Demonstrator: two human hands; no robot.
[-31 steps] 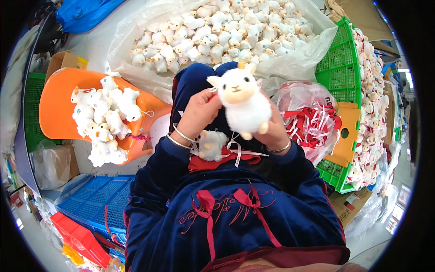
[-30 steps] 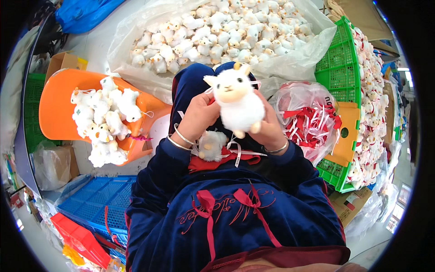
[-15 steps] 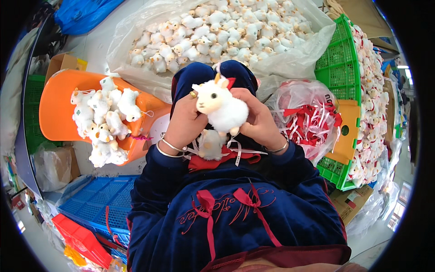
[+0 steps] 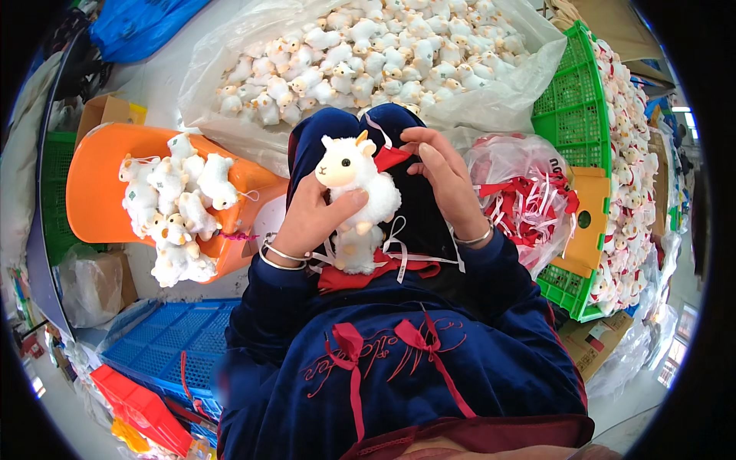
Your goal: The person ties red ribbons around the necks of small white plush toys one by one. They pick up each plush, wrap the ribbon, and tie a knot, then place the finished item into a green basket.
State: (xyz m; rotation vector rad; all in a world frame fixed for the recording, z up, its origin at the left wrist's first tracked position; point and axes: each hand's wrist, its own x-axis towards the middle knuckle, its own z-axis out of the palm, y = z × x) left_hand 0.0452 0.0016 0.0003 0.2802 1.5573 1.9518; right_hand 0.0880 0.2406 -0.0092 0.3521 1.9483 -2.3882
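Note:
A white plush goat (image 4: 372,192) with a cream face and small tan horns is upright above my lap, facing left. My left hand (image 4: 318,213) is closed around its body, thumb across the front. Behind the goat's neck shows a red cloth scarf (image 4: 389,158) with a white ribbon (image 4: 379,129) standing up from it. My right hand (image 4: 448,180) has its fingertips closed at the scarf's right edge. On my lap under the goat lies a second white plush toy (image 4: 356,251), partly hidden, with more red cloth (image 4: 345,277) and white ribbons around it.
A clear plastic sheet (image 4: 207,84) piled with white plush toys lies ahead. Several more sit on an orange chair (image 4: 92,172) at left. At right are a bag of red scarves (image 4: 529,207) and a green crate (image 4: 563,92). A blue crate (image 4: 161,337) stands near left.
My right hand has left the goat's body and moved up and right to the red scarf. The goat has shifted slightly left, now held by my left hand alone.

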